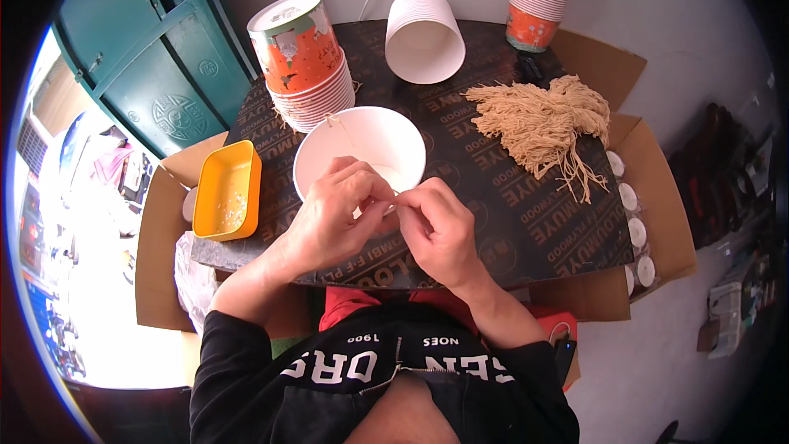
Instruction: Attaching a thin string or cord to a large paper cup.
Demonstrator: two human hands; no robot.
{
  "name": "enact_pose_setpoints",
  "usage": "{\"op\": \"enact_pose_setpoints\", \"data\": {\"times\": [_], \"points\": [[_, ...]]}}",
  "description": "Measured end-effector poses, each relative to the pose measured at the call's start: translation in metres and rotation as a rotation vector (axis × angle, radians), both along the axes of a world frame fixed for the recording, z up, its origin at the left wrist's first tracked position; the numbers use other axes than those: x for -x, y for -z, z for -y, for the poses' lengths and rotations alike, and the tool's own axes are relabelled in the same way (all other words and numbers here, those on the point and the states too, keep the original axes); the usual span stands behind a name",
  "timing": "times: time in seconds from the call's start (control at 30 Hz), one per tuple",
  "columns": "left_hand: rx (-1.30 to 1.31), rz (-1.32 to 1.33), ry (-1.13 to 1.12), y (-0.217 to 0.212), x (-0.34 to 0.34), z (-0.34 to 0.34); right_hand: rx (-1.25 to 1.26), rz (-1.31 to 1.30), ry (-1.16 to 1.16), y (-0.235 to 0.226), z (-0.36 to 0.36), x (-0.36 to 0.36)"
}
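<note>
An orange tray [227, 191] sits at the tabletop's [526, 222] left edge, partly overhanging it. Behind it, toward the far left corner, stands a stack of printed paper bowls [302, 62]. A white paper bowl [360, 150] rests near the front edge, in the middle. The left hand [333, 214] lies over the bowl's near rim, its grip pinched closed on a thin string [393, 194]. The right hand [440, 230] meets it just beside, fingertips also closed on that string. Behind the bowl, another stack of bowls [425, 35] lies on its side. Right of the hands the dark tabletop is open up to a bundle of tan strings [538, 123]. Open cardboard boxes [657, 222] flank the tabletop; a green door [156, 57] stands at left.
</note>
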State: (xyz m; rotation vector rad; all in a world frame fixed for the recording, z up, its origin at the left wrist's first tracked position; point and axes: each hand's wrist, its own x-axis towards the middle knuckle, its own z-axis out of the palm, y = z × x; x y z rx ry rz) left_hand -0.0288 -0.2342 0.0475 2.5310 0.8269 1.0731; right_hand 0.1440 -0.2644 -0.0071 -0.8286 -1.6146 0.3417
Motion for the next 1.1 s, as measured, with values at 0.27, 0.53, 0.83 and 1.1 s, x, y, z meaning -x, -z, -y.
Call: {"op": "enact_pose_setpoints", "data": {"times": [0.27, 0.53, 0.83, 1.1], "points": [[0.01, -0.023, -0.02, 0.007, 0.002, -0.001, 0.216, -0.219, -0.165, 0.005, 0.004, 0.0], [-0.102, -0.094, 0.074, -0.001, 0.004, -0.001, 0.36, -0.32, -0.231, 0.01, 0.005, 0.001], [-0.117, -0.079, 0.071, 0.007, 0.005, -0.004, 0.015, -0.06, 0.055, 0.003, 0.001, -0.007], [-0.115, -0.079, 0.07, 0.004, 0.004, -0.003, -0.062, 0.056, 0.169, 0.01, -0.005, -0.016]]}}
